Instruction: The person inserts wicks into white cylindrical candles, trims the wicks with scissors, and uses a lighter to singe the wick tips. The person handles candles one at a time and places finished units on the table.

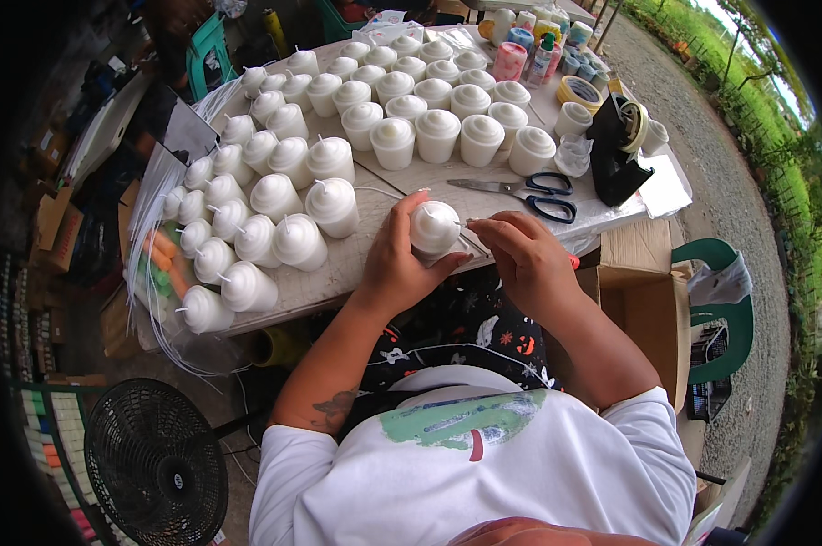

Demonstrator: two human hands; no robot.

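My left hand (pixel 398 238) is wrapped around a white votive-shaped candle (pixel 435 229) with a stepped, rounded top, held over the table's near edge. Its short wick points toward my right hand (pixel 523 250), whose thumb and fingers are pinched together at the wick's tip. A small red end (pixel 574 261) of something shows beside my right hand; the rest of it is hidden. Closest to my left hand on the table stands another white candle (pixel 333 207). Scissors (pixel 520 188) with dark blue handles lie just beyond my right hand.
Many similar white candles (pixel 438 136) fill the table (pixel 375 177). A black tape dispenser (pixel 619 150), tape rolls (pixel 578 92) and coloured candles (pixel 510 62) stand at the right and back. Long white wicks (pixel 147 264) hang off the left edge. A cardboard box (pixel 643 309), green chair (pixel 737 318) and black fan (pixel 156 464) are nearby.
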